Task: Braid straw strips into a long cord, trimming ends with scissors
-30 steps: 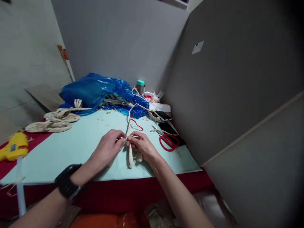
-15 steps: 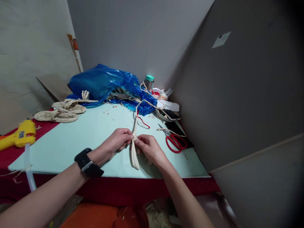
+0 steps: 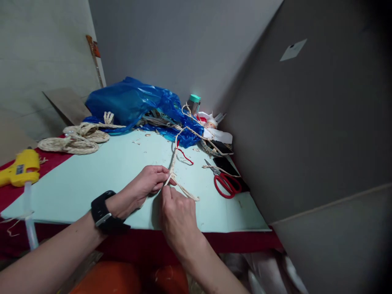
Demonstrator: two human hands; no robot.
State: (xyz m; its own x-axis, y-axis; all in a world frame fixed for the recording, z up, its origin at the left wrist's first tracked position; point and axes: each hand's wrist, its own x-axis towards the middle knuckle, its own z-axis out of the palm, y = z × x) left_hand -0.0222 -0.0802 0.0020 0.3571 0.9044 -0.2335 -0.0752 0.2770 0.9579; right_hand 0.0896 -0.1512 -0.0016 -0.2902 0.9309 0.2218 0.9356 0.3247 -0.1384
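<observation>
A pale braided cord (image 3: 173,160) runs from the back of the table toward me, with a red string (image 3: 185,157) tied around it partway along. My left hand (image 3: 152,180), with a black watch on its wrist, pinches the braid at its near end, where the strands part. My right hand (image 3: 180,210) is closed just below and grips one strand, drawn tight toward me. Another loose strand (image 3: 189,193) slants off to the right over the pale green sheet. The right fingertips are partly hidden behind the hand.
Red-handled scissors (image 3: 227,185) lie at right beside a dark phone-like slab. A yellow glue gun (image 3: 24,167) sits at far left. Bundles of braided cord (image 3: 72,143) and a blue plastic bag (image 3: 128,102) fill the back, near a green-lidded bottle (image 3: 194,103). A grey panel (image 3: 306,122) borders the right side.
My right hand has moved down and left from the braid and turned over, pulling a strand toward me. The other strand now points right. My left hand still pinches the braid.
</observation>
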